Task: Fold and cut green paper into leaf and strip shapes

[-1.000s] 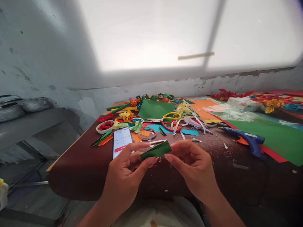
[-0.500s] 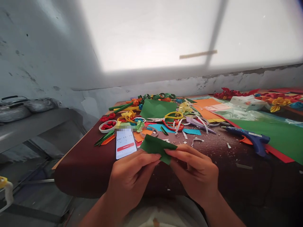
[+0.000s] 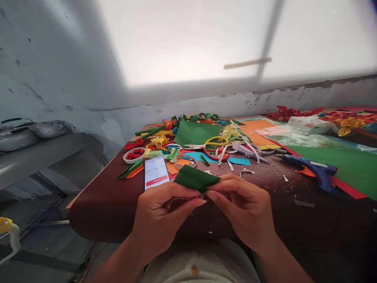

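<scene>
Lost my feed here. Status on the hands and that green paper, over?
Left hand and right hand both pinching the green paper piece, held above the table edge. Phone lies just beyond. Nothing blocking.

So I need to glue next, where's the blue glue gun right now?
In the head view the blue glue gun lies on the table to the right of both hands, resting at the near edge of the big green sheet.

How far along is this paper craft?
Some looks done: red paper roses fill a dish and rolled green stems lie behind. In hand: the left hand and right hand pinch a green paper piece. Left, probably: uncut green sheets, scissors and glue gun wait.
</scene>
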